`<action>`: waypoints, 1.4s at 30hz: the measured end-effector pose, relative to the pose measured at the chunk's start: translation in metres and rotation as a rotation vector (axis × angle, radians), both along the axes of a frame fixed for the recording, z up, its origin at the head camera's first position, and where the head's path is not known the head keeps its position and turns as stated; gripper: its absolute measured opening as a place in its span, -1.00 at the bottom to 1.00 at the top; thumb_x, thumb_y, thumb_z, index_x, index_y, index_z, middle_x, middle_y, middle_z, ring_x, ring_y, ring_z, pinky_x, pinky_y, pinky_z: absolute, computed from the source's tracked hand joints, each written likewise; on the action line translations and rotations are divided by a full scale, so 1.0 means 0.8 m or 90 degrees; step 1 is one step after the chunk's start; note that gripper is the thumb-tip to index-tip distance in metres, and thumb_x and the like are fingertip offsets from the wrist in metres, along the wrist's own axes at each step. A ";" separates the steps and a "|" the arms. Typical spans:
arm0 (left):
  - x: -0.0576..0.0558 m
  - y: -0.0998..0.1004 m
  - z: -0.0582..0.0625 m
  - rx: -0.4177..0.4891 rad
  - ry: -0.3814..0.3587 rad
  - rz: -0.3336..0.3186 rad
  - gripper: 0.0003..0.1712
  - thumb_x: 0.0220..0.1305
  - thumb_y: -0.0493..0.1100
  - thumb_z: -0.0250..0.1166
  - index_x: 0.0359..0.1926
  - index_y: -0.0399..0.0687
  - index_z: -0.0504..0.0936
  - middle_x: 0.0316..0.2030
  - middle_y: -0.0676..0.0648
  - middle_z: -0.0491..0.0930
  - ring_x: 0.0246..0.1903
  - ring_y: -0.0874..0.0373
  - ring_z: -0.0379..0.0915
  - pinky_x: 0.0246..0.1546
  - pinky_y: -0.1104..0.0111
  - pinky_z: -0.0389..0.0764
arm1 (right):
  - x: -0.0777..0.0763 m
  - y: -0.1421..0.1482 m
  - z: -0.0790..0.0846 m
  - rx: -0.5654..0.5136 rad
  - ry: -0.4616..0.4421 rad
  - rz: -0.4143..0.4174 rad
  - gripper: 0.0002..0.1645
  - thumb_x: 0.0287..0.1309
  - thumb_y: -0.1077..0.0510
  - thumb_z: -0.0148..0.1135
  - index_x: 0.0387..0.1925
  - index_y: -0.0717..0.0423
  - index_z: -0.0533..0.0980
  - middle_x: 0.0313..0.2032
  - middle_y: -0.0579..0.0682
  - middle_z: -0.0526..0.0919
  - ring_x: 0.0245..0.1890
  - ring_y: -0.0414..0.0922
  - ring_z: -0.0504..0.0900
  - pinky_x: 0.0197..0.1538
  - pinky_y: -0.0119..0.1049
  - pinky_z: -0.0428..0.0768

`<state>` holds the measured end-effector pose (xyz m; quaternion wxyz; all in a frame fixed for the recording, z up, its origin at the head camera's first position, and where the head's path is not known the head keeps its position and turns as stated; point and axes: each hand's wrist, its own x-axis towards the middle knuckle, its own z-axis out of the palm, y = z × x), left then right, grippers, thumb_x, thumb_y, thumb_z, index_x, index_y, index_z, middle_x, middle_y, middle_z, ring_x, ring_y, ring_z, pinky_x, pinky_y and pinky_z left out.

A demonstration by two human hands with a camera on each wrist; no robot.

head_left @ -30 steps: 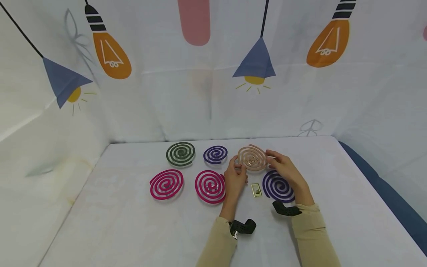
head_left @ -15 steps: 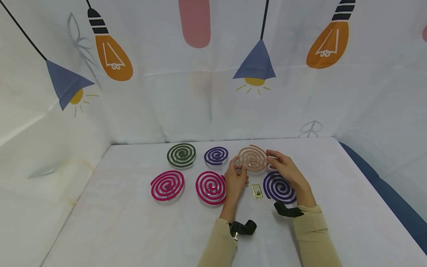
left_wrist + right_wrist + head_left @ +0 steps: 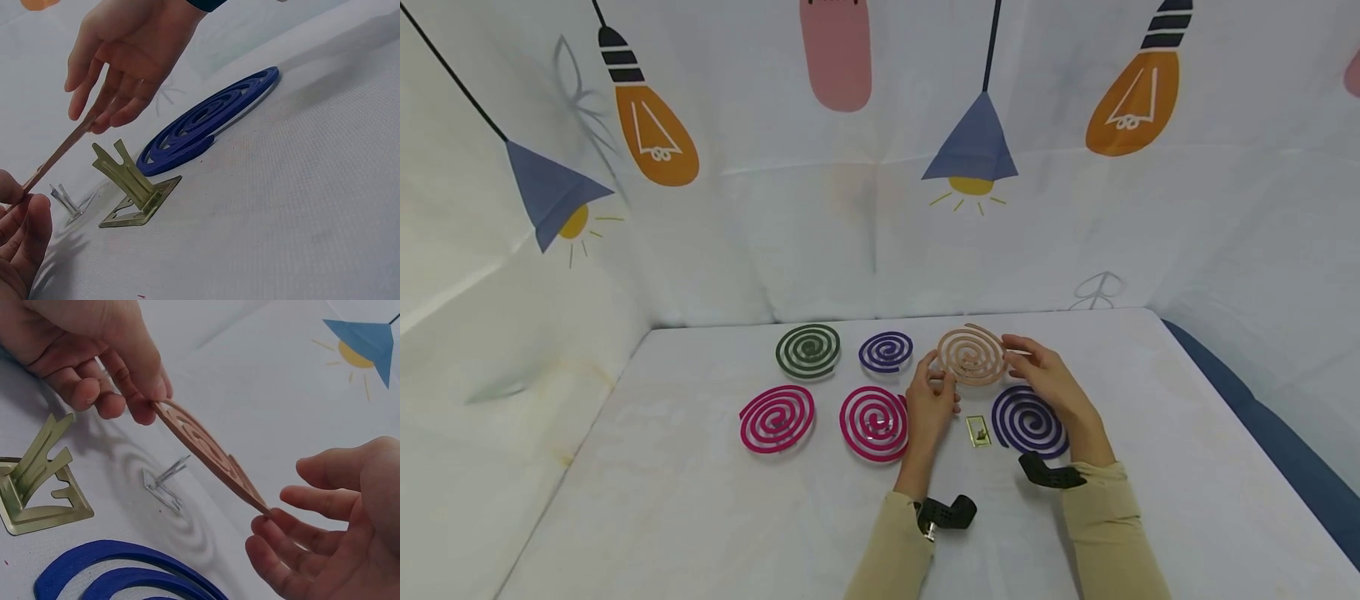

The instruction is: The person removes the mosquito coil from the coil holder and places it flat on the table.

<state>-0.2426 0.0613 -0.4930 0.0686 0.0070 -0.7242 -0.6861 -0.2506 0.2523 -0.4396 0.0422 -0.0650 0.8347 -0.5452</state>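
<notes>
A tan mosquito coil (image 3: 972, 354) is held above the table, tilted in both wrist views. My left hand (image 3: 931, 406) pinches its left edge between thumb and fingers (image 3: 145, 412). At the opposite edge, fingers of my right hand (image 3: 1048, 383) touch the coil from below, with the thumb apart from it. Beneath the coil, and apart from it, a silver metal coil stand (image 3: 165, 487) sits on the table. A gold-coloured coil stand (image 3: 140, 200) with upright prongs lies nearer, between the left hand and a dark blue coil (image 3: 1028, 422).
Two pink coils (image 3: 777, 419) lie on the left of the white table (image 3: 715, 517). A green coil (image 3: 808, 351) and a smaller purple coil (image 3: 886, 351) are behind them. A printed white curtain (image 3: 760, 233) hangs along the back edge.
The tan coil and my right hand have shifted slightly right. My left hand keeps its pinch on the coil. The head view has tilted up a little.
</notes>
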 end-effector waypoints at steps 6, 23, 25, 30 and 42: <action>0.000 0.000 0.001 -0.004 0.003 -0.007 -0.46 0.25 -0.29 0.19 0.26 0.03 0.38 -0.30 -0.12 0.61 -0.71 0.26 0.51 -0.73 0.43 0.52 | 0.001 0.003 0.001 0.009 -0.009 -0.014 -0.37 0.40 0.02 -0.07 0.38 0.21 0.15 0.26 0.29 0.30 0.17 0.19 0.44 0.15 -0.02 0.50; 0.001 0.000 -0.002 0.008 0.018 -0.052 -0.53 0.23 -0.32 0.19 0.18 0.01 0.46 -0.25 -0.14 0.61 -0.58 0.00 0.62 -0.70 0.46 0.53 | 0.005 0.013 0.001 -0.007 -0.030 -0.041 -0.41 0.39 0.07 -0.05 0.33 0.29 0.21 0.12 0.36 0.40 -0.23 -0.46 0.53 -0.11 -0.55 0.56; 0.001 0.001 -0.002 0.015 0.018 -0.057 -0.54 0.23 -0.31 0.19 0.16 0.02 0.48 -0.24 -0.14 0.61 -0.56 -0.02 0.62 -0.69 0.46 0.53 | 0.007 0.015 0.002 -0.003 -0.037 -0.043 -0.41 0.39 0.06 -0.05 0.33 0.27 0.22 0.15 0.37 0.42 -0.23 -0.46 0.52 -0.10 -0.55 0.55; 0.001 0.002 -0.002 0.039 0.020 -0.071 -0.57 0.22 -0.28 0.22 0.13 0.02 0.50 -0.20 -0.14 0.61 -0.53 -0.02 0.63 -0.66 0.44 0.57 | 0.010 0.019 0.007 0.007 -0.043 -0.047 -0.40 0.39 0.02 -0.05 0.34 0.25 0.23 0.17 0.35 0.43 -0.19 -0.42 0.53 -0.07 -0.50 0.56; 0.000 0.006 -0.004 0.052 0.032 -0.091 -0.63 0.26 -0.32 0.17 0.10 -0.25 0.49 -0.21 -0.31 0.60 -0.48 -0.36 0.57 -0.55 0.03 0.62 | 0.009 0.026 0.007 0.049 -0.085 -0.048 -0.39 0.40 0.00 -0.10 0.34 0.25 0.21 0.22 0.32 0.39 -0.06 -0.17 0.56 0.00 -0.37 0.57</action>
